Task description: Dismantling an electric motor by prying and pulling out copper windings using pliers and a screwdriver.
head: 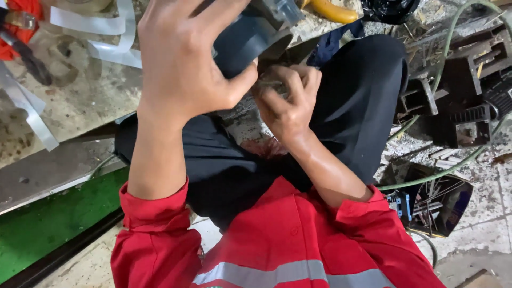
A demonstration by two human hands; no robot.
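My left hand [184, 58] grips a dark grey plastic pipe fitting [248, 37] held up close in front of me, thumb pressed along its lower edge. Just below the fitting, my right hand [288, 101] is closed around a small thin metal piece [269, 84] that touches the fitting's underside; what the piece is cannot be made out. Both arms come out of red sleeves. I sit with dark trousers [357, 101] over my knees.
White metal strips [101, 37] lie on the dirty floor at upper left. A green panel [48, 224] sits at lower left. Dark metal brackets [469, 90], a green hose [448, 37] and a box of scrap parts [437, 202] crowd the right. A yellow object [333, 10] lies at top.
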